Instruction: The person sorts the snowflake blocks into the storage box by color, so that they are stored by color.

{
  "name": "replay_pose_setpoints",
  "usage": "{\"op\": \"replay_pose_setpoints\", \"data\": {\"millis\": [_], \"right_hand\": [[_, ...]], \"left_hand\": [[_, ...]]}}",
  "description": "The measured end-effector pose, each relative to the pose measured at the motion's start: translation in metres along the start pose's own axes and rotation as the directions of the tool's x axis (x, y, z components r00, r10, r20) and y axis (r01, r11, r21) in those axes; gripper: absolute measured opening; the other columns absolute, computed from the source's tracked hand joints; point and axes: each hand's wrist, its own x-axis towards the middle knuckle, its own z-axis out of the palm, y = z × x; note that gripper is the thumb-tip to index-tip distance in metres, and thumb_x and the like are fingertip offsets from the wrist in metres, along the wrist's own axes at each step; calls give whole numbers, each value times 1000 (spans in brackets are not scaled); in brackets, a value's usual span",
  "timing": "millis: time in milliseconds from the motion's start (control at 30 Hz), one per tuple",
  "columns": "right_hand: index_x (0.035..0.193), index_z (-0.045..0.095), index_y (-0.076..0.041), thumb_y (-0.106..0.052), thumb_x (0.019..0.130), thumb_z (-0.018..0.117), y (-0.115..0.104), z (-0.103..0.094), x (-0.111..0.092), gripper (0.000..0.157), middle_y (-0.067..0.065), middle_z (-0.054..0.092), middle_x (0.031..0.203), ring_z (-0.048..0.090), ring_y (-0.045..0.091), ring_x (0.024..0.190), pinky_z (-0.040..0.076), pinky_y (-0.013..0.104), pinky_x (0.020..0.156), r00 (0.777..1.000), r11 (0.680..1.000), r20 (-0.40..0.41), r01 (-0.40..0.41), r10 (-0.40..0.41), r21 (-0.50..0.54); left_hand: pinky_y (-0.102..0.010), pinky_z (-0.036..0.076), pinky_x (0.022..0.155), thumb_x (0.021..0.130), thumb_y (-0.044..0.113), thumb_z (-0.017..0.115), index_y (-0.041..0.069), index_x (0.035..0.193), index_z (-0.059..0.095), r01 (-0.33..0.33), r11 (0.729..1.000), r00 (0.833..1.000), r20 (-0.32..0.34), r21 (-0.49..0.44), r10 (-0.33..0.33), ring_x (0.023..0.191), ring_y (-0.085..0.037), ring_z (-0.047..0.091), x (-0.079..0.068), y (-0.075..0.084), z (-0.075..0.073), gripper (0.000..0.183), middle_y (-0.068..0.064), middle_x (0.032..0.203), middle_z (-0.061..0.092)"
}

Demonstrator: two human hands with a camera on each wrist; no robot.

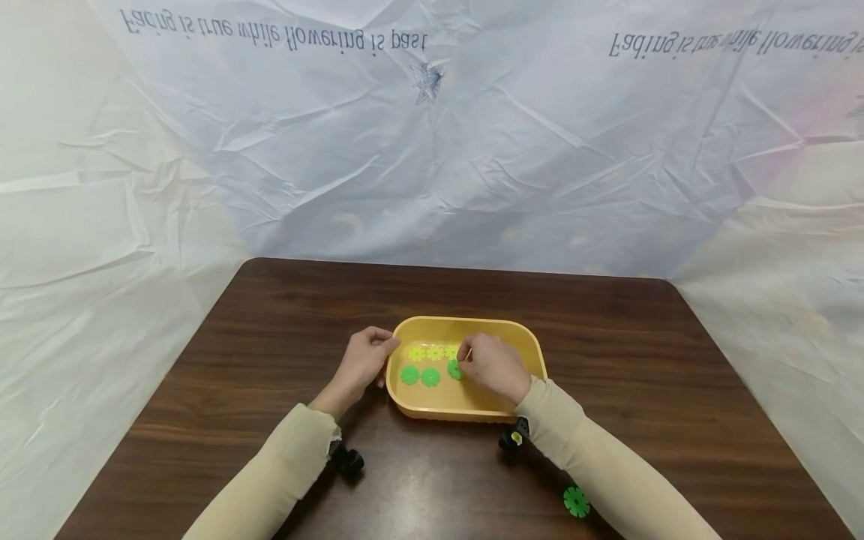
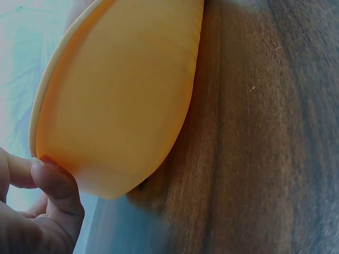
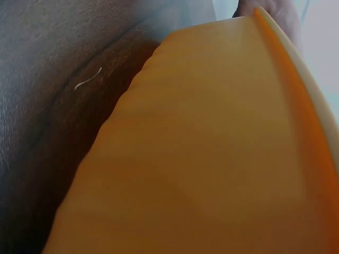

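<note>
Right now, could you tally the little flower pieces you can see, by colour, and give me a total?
Yellow flowers: 3
Green flowers: 4, including one on the table outside the tray
Total: 7 in view; the right hand could be hiding more.

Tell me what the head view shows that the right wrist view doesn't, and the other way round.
Only the head view shows the right hand, apparently pinching a green disc, the yellow discs in the tray, a loose disc on the table, and printed lettering.

Only the right wrist view shows a pale strand on the table and a close look at the tray's outer wall.

Both show the tray, the table and, at the tray's end, the left hand, barely visible from the right wrist.
</note>
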Motion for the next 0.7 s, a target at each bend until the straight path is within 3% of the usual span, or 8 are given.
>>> {"op": "replay_pose_setpoints", "data": {"millis": [700], "right_hand": [[81, 67, -16, -11, 84, 72, -5, 4, 6, 8, -7, 59, 68, 49, 11, 52, 41, 29, 45, 1000, 999, 31, 6, -5, -42]], "left_hand": [[-26, 40, 36, 98, 19, 59, -1, 115, 57, -1, 1000, 1000, -1, 1, 1, 38, -13, 41, -1, 0, -1, 26, -18, 84, 62]]}}
